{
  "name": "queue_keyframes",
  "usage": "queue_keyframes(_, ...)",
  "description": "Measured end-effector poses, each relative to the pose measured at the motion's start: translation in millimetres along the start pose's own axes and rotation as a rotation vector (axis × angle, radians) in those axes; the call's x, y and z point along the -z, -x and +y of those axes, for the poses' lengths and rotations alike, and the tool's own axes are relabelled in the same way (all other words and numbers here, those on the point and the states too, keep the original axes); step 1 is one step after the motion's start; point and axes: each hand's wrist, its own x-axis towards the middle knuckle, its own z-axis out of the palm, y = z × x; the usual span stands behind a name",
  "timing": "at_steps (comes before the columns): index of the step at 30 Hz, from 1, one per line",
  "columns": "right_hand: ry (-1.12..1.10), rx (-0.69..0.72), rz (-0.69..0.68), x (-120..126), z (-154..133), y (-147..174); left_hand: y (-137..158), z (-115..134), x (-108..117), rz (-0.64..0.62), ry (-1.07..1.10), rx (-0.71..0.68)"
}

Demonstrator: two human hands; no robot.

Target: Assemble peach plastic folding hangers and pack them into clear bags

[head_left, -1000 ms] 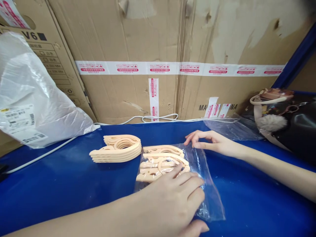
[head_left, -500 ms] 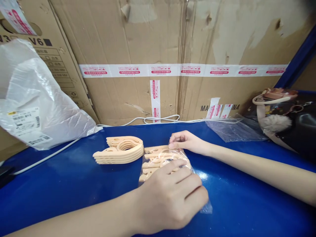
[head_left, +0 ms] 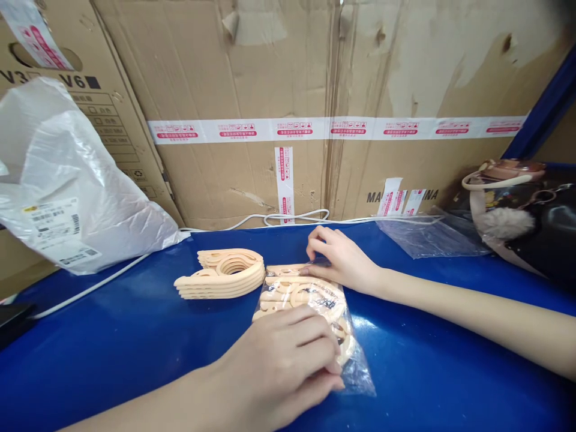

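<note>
A clear plastic bag (head_left: 360, 375) with several beige plastic folding hangers (head_left: 281, 296) inside lies flat on the blue table. My left hand (head_left: 288, 363) reaches over its near side, fingers curled and thumb close to the fingertips, closed on the bag near its right edge. At the far right corner of the bag is my right hand (head_left: 339, 258). Its thumb rests on the plastic, while the bent fingers stand apart from it. Just left of the bag sits a neat stack of matching beige folding hangers (head_left: 220, 282), touched by neither hand.
Large cardboard boxes (head_left: 243, 174) wall off the back. A white cable (head_left: 297, 217) runs along their base. At left stands a white plastic mailer (head_left: 85, 180) beside a dark object (head_left: 15, 321). Another clear bag (head_left: 427, 237) and a black bag (head_left: 553, 228) lie right.
My left hand has shifted left and toward me, uncovering more of the bagged hangers. My right hand's fingers have lifted away from its thumb at the far corner.
</note>
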Motion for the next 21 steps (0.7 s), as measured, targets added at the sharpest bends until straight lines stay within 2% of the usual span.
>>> queue_keyframes(2,0.045,0.100,0.001,1,0,0,-1,0,2,-0.023,0.009,0.083)
queue_keyframes(5,0.071,0.167,0.017,1,1,2,-4,1,9,-0.083,0.000,0.261)
queue_keyframes(9,0.055,0.200,-0.023,4,3,4,-6,6,22,-0.179,-0.033,0.311)
queue_keyframes(12,0.004,0.158,-0.108,9,4,5,-8,7,26,-0.265,-0.076,0.321)
queue_keyframes(15,0.083,0.086,-0.175,14,7,0,-15,0,23,-0.312,-0.147,0.322)
queue_keyframes(18,0.220,0.010,-0.259,13,15,-16,-32,-17,19,-0.341,-0.255,0.345)
queue_keyframes(21,0.264,-0.058,-0.341,7,31,-40,-58,-40,17,-0.422,-0.318,0.446)
